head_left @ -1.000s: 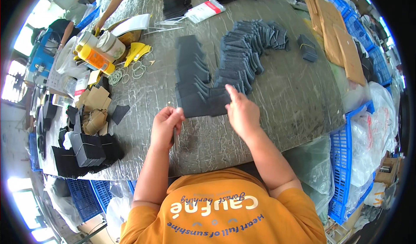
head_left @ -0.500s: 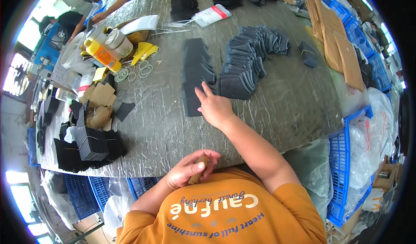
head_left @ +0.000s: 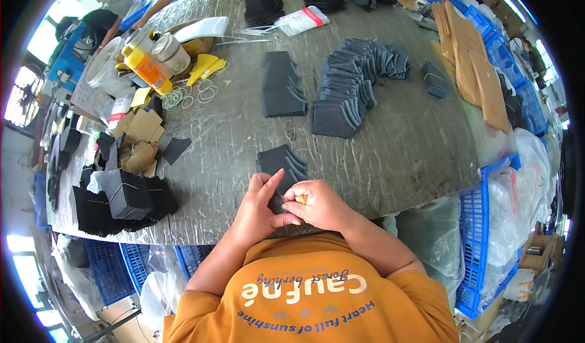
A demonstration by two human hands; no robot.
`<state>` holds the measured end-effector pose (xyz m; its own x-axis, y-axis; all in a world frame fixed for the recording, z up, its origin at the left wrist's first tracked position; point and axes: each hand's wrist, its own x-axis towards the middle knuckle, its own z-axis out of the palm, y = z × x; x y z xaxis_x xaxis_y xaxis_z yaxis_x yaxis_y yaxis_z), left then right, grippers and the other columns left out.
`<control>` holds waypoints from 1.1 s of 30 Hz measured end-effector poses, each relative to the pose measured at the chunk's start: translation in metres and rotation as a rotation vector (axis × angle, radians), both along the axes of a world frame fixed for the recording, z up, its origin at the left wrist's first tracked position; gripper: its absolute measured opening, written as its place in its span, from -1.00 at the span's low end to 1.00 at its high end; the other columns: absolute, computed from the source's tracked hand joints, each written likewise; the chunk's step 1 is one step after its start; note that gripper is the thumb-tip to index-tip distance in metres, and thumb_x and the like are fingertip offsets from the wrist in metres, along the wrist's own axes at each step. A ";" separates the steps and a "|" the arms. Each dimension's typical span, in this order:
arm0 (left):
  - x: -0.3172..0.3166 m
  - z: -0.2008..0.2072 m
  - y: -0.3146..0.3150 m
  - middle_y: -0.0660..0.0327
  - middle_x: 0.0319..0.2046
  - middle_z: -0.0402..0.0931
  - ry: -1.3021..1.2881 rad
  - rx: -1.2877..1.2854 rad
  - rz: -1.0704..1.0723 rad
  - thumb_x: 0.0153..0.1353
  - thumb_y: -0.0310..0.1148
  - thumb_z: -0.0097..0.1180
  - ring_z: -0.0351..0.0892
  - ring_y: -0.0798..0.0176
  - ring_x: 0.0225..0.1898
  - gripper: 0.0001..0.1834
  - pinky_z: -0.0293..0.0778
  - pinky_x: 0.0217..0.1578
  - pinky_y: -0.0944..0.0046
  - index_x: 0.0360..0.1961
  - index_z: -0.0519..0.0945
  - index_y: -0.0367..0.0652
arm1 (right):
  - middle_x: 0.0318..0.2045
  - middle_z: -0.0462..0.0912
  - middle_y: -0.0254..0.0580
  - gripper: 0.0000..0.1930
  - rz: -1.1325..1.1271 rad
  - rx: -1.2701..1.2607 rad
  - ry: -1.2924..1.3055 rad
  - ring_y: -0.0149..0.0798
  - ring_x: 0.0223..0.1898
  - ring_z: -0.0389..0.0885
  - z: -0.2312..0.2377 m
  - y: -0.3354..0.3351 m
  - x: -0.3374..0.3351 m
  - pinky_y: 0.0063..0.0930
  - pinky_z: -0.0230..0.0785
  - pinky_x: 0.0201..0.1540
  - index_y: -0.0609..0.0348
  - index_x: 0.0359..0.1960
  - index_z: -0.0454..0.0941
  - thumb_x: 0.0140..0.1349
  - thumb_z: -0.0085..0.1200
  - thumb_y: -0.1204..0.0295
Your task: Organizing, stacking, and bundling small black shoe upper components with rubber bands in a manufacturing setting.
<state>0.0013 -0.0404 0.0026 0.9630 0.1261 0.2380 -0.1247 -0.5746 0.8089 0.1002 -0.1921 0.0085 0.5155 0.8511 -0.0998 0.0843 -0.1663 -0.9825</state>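
Observation:
Near the table's front edge, several overlapping dark grey cut pieces (head_left: 281,160) lie fanned in front of my hands. My left hand (head_left: 251,216) is closed around the nearest dark grey piece, thumb and forefinger at its edges. Beside it, my right hand (head_left: 322,204) is closed on a small tan tool (head_left: 301,199), only its end showing between the fingers; its fingertips meet the piece. Farther off lies a short row of the same dark pieces (head_left: 283,93). To its right curves a long row of overlapping dark pieces (head_left: 341,93).
At left stand a yellow bottle (head_left: 146,68), white jar (head_left: 172,53), rubber bands (head_left: 177,98), cardboard scraps (head_left: 139,129) and a tied dark stack (head_left: 128,196). A banded bundle (head_left: 434,81) and brown paper (head_left: 469,68) lie right. Blue crates (head_left: 474,245) flank the table. Another person's arm (head_left: 161,3) reaches in.
Several of the dark pieces have come from the short row to the front edge. My right hand has drawn back and now holds the tan tool, which was in my left hand.

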 end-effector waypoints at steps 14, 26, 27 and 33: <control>-0.005 -0.003 -0.011 0.20 -0.16 0.37 0.213 -1.313 -0.054 0.12 -0.21 0.15 0.36 0.28 -0.11 -0.47 0.32 -0.12 0.32 0.06 0.43 -0.29 | -0.50 0.55 -0.37 -0.92 0.006 0.175 0.754 -0.55 -0.49 0.49 -0.007 -0.011 0.003 -0.65 0.36 -0.41 0.24 -0.39 0.54 0.05 0.09 0.57; 0.023 0.040 0.010 0.24 -0.49 0.47 -0.335 0.146 -0.260 -0.31 -0.62 0.24 0.38 0.20 -0.44 -0.73 0.31 -0.36 0.29 -0.51 0.52 -0.08 | -0.19 0.54 -0.06 -0.78 -0.142 0.395 0.899 -0.33 -0.11 0.50 -0.005 -0.011 0.000 -0.54 0.37 -0.05 0.28 -0.28 0.43 0.15 -0.23 0.45; 0.019 0.039 0.014 0.24 -0.49 0.47 -0.331 0.147 -0.259 -0.31 -0.62 0.24 0.38 0.20 -0.44 -0.73 0.31 -0.36 0.29 -0.51 0.52 -0.08 | -0.15 0.54 0.04 -0.81 -0.220 0.494 0.916 -0.15 -0.08 0.51 -0.002 -0.010 0.005 -0.39 0.43 -0.05 0.24 -0.32 0.42 0.13 -0.24 0.45; 0.007 0.011 0.040 0.37 -0.57 0.44 0.308 -0.520 0.360 0.02 -0.60 0.10 0.32 0.52 -0.48 -0.95 0.25 -0.44 0.47 -0.50 0.49 -0.24 | -0.57 0.29 -0.30 -0.88 -0.579 0.894 1.016 -0.35 -0.53 0.35 -0.043 -0.067 0.064 -0.39 0.36 -0.56 0.09 -0.34 0.37 0.17 -0.22 0.41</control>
